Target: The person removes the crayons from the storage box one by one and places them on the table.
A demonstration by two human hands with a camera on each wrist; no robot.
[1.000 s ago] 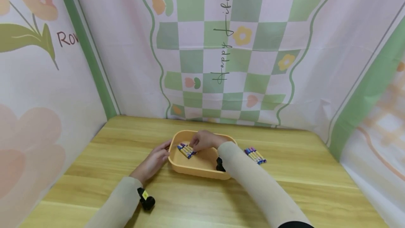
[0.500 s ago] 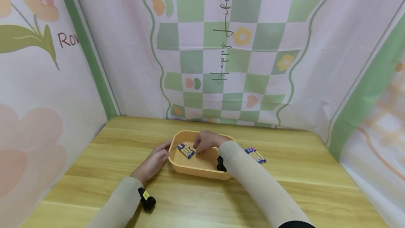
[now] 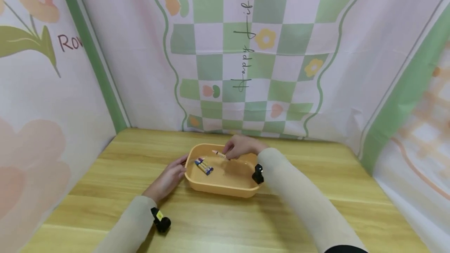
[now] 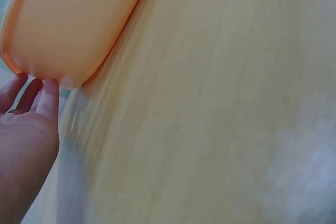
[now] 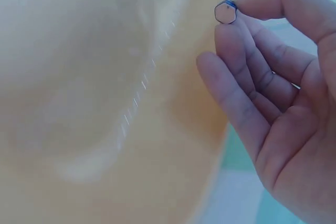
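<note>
Over the far side of the orange plastic basket [image 3: 222, 189], my right hand [image 3: 241, 146] pinches a pale crayon [image 3: 219, 154] between thumb and fingertips. In the right wrist view the crayon's flat six-sided end [image 5: 226, 13] points at the camera, and the other fingers are loosely bent below it. Inside the basket, toward its left end, several crayons [image 3: 204, 166] with yellow wrappers and blue or purple tips lie side by side. My left hand [image 3: 166, 181] rests against the basket's left wall, its extended fingertips [image 4: 50, 85] touching the outside.
The basket stands on a wood-grain table [image 3: 197, 229]. A printed curtain [image 3: 246, 61] hangs behind the table's far edge, with another fabric panel [image 3: 52, 100] along the left. My right sleeve [image 3: 302, 194] covers part of the table right of the basket.
My right hand has lifted the pale crayon from beside the others and moved right and up. Crayons on the table right of the basket are now hidden behind my right arm. My left hand stays put.
</note>
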